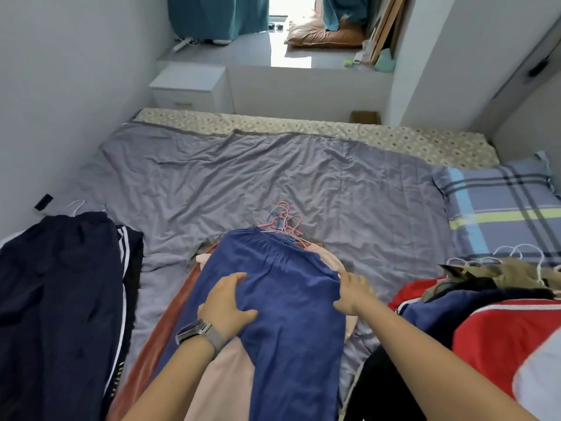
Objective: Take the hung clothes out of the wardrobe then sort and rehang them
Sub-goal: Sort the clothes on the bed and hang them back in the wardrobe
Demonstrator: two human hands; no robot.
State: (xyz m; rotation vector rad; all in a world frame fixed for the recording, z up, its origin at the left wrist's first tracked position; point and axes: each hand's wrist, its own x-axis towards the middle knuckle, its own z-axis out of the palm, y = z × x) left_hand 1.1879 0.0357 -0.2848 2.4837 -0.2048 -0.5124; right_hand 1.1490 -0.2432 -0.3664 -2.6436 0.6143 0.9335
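Note:
A blue pair of trousers (285, 314) lies on top of a middle pile of peach and rust-coloured clothes (221, 384) on the bed. Pink and blue hangers (283, 221) stick out at the pile's far end. My left hand (226, 302), with a watch on its wrist, rests flat on the blue cloth with fingers spread. My right hand (353, 294) presses on the trousers' right edge, fingers fairly straight. A dark navy pile with white stripes (60, 299) lies at the left. A red, navy and olive pile on white hangers (491, 302) lies at the right.
The bed has a wrinkled grey sheet (273, 177) and a plaid pillow (501, 208) at the right. A white nightstand (191, 86) stands beyond the bed. Walls close in on both sides; teal curtains (218, 13) hang at the far end.

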